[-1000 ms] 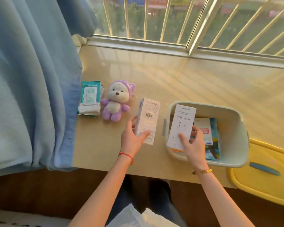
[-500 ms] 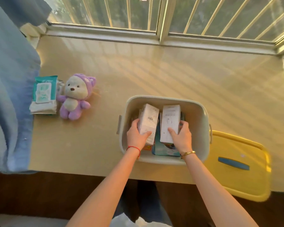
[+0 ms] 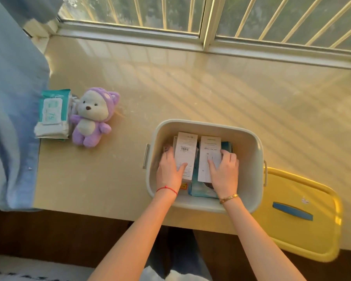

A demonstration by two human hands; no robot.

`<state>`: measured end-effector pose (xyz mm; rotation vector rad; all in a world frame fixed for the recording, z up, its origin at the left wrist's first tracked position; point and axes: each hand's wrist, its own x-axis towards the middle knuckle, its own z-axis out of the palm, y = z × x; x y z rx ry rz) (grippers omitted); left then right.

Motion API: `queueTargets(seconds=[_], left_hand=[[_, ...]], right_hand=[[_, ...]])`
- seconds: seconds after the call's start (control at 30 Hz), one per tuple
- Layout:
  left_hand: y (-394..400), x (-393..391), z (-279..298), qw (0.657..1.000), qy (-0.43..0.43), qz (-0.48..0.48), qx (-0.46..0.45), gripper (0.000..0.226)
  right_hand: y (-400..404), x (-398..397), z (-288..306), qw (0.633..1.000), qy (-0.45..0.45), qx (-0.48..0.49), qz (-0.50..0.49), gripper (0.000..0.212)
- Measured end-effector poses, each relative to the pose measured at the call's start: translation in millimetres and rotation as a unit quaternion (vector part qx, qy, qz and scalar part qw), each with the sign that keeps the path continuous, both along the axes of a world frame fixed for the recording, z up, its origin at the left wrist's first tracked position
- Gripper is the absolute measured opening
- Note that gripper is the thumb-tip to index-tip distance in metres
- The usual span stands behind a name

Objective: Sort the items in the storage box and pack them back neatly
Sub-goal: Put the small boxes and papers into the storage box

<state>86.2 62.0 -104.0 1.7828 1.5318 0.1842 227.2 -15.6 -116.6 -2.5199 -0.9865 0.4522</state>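
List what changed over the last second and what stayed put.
Both hands carried their white boxes from above the table down into the storage box: left hand on the barcode box, right hand on the cable box. Plush toy, wipes pack and yellow lid stayed put.

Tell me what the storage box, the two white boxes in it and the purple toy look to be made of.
Storage box: likely moulded plastic, smooth matt grey, rounded rim.
White box under the left hand: apparently thin printed card, sharp folded edges, barcode.
White box under the right hand: the same card look, flat printed face.
Purple toy: plush fabric, fuzzy surface, soft rounded limbs.
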Motion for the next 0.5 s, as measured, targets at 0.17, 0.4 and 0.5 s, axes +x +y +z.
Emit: queueTargets(seconds=[0.17, 0.4, 0.5], left_hand=[[29, -33, 45, 0.995, -0.038, -0.020, 0.087, 0.041], [112, -152, 78, 0.977, -0.045, 0.079, 0.195, 0.022], [157, -221, 77, 0.971, -0.018, 0.126, 0.201, 0.021]], right_hand=[[35, -27, 39, 0.994, -0.023, 0.104, 0.034, 0.035], [116, -113, 66, 0.979, 0.034, 0.140, 0.142, 0.028], [158, -163, 67, 0.972, 0.055, 0.148, 0.175, 0.028]])
